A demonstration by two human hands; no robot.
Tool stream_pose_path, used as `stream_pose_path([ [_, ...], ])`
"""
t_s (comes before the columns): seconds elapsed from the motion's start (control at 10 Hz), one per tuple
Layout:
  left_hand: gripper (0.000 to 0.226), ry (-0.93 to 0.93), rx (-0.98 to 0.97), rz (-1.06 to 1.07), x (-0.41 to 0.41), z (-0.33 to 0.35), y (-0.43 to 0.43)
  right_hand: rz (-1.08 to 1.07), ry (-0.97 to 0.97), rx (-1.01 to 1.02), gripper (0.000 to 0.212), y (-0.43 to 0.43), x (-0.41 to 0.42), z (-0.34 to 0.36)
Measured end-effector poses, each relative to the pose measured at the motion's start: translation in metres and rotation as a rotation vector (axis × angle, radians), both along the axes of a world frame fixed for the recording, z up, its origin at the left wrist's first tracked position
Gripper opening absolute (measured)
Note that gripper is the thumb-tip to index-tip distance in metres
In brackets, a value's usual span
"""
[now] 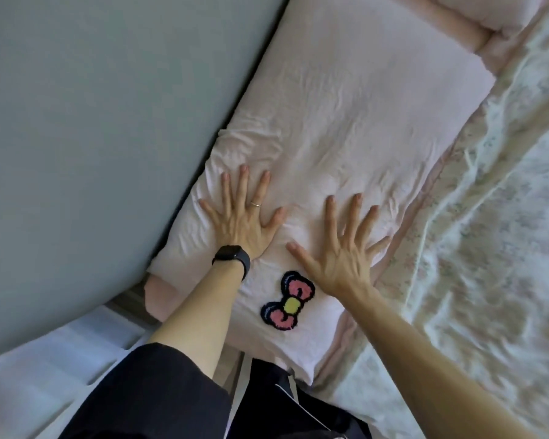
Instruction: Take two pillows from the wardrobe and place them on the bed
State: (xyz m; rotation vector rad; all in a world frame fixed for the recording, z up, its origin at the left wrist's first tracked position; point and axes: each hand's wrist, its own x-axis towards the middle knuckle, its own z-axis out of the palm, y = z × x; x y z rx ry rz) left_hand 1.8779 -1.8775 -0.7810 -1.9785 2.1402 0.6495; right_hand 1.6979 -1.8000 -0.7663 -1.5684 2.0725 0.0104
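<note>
A long pale pink pillow (346, 115) lies flat on the bed, along the grey headboard. It carries a pink bow patch with a yellow middle (287, 301) near its close end. Both of my palms press down on the pillow with fingers spread. My left hand (240, 217), with a ring and a black watch on the wrist, rests near the headboard side. My right hand (339, 251) lies just right of it, above the bow. A second pink pillow (469, 23) shows at the top right corner, partly cut off.
The grey padded headboard (92, 137) fills the left. A floral cream bedspread (488, 248) covers the bed on the right. A white ribbed surface (45, 375) lies low at the bottom left, beside my dark clothing.
</note>
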Motion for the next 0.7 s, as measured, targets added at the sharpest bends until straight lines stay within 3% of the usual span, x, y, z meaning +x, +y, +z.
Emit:
stream_pose_path([
  [0.1, 0.082, -0.021, 0.046, -0.002, 0.027, 0.018, 0.037, 0.263, -0.029, 0.079, 0.110, 0.057, 0.028, 0.019],
  [0.2, 0.090, -0.093, 0.191, 0.008, 0.051, 0.021, 0.084, 0.359, 0.034, 0.301, 0.106, 0.090, 0.029, 0.016],
  [0.3, 0.089, -0.137, 0.341, 0.031, 0.049, 0.014, 0.083, 0.380, 0.100, 0.452, 0.103, 0.074, 0.032, 0.011],
  [0.4, 0.090, -0.143, 0.534, 0.013, 0.050, 0.022, 0.040, 0.383, -0.001, 0.622, 0.105, 0.034, 0.040, 0.029],
  [0.5, 0.086, -0.134, 0.596, -0.044, 0.051, 0.055, 0.019, 0.379, -0.152, 0.618, 0.080, 0.005, 0.021, 0.075],
  [0.6, 0.066, -0.041, 0.531, 0.103, 0.047, 0.099, 0.024, 0.432, -0.210, 0.569, 0.058, -0.015, -0.005, 0.130],
  [0.7, 0.057, -0.009, 0.523, 0.115, 0.038, 0.149, 0.044, 0.395, -0.254, 0.386, 0.048, -0.030, -0.017, 0.194],
])
